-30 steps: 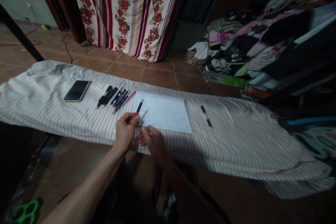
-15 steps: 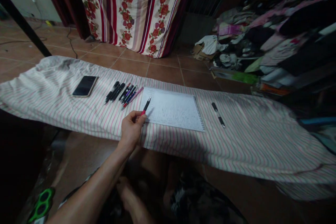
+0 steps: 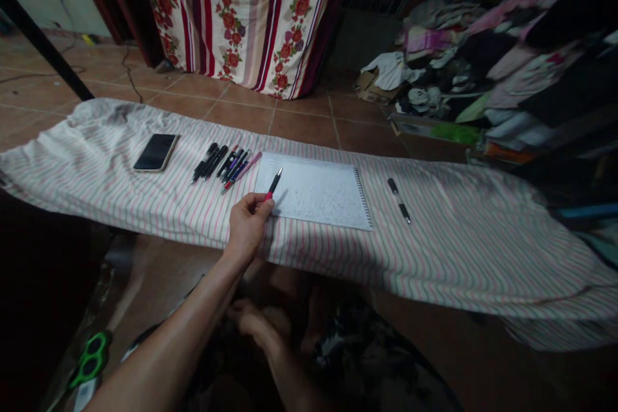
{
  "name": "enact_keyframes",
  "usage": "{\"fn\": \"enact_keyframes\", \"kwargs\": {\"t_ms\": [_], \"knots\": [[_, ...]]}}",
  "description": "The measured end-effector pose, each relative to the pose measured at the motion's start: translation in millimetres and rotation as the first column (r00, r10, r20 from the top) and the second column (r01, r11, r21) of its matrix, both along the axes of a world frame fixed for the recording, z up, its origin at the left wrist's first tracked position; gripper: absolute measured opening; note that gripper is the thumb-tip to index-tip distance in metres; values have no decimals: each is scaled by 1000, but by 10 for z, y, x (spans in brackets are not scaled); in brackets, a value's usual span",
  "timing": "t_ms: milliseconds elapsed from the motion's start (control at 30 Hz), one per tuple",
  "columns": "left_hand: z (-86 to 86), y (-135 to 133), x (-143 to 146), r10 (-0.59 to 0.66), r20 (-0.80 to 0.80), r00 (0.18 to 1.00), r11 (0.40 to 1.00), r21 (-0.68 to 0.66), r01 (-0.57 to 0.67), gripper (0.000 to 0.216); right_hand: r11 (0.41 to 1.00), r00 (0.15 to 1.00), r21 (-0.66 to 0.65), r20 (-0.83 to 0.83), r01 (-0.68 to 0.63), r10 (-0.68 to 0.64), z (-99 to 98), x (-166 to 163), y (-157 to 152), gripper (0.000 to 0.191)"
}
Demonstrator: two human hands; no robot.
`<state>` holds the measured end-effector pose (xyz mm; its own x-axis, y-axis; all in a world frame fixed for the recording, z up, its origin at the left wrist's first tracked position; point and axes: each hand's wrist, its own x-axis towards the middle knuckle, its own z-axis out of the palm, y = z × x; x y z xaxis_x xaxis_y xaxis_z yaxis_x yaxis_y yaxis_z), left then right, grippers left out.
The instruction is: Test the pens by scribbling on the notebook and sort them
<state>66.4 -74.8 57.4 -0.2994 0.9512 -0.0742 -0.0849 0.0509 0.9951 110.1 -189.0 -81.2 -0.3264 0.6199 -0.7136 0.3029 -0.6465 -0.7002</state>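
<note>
My left hand (image 3: 250, 219) is closed around the red lower part of a black and red pen (image 3: 275, 184), its silver tip pointing up and away. The pen is held above the left part of an open spiral notebook (image 3: 318, 190), whose page carries faint marks. Low in the view, my right hand (image 3: 248, 317) rests near my lap in shadow, its fingers too dark to read. Left of the notebook lie several pens (image 3: 234, 164) in a loose row. A single black and white pen (image 3: 398, 201) lies to the notebook's right.
A striped cloth (image 3: 454, 238) covers the long surface before me. On its left part is a phone (image 3: 156, 153). Beyond hang a floral curtain (image 3: 261, 19) and, at the right, piled clothes (image 3: 483, 64). A green-handled object (image 3: 91, 357) is at lower left.
My left hand has shifted slightly right and up with the pen. My right hand has risen a little and moved right. The view has tilted slightly.
</note>
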Motion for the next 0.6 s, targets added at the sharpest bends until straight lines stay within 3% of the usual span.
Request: {"fn": "enact_keyframes", "kwargs": {"t_ms": [33,100,167,200,233,267,333,433,500,600], "knots": [[-4,3,8,-9,13,1000,1000,-2,9,21,999,999,44,31,-21,20,108,78,86,5],[-23,16,20,-22,54,998,1000,-8,23,21,985,997,154,38,-78,73,420,275,267,14],[-50,33,29,-32,89,996,999,-13,33,21,913,942,259,-37,-315,335,808,493,438,12],[-63,41,35,-34,100,994,999,-17,36,21,885,919,300,-60,-356,390,997,600,521,15],[-74,46,43,-38,106,994,999,-18,40,22,863,933,380,-5,-332,361,1166,700,607,16],[-83,48,53,-43,106,993,999,-19,45,22,836,967,492,55,-241,247,1302,791,697,16],[-96,42,79,-70,90,993,997,-20,72,21,794,998,606,10,46,-65,1461,930,889,19],[-116,25,130,-154,32,987,987,-31,155,19,663,860,559,-221,498,-460,1459,1019,1163,36],[-139,22,162,-198,1,980,979,-41,198,19,602,790,513,-360,612,-496,1390,1022,1297,44],[-188,44,196,-216,27,976,974,-70,217,20,614,768,467,-453,636,-452,1322,1015,1407,43]]}}
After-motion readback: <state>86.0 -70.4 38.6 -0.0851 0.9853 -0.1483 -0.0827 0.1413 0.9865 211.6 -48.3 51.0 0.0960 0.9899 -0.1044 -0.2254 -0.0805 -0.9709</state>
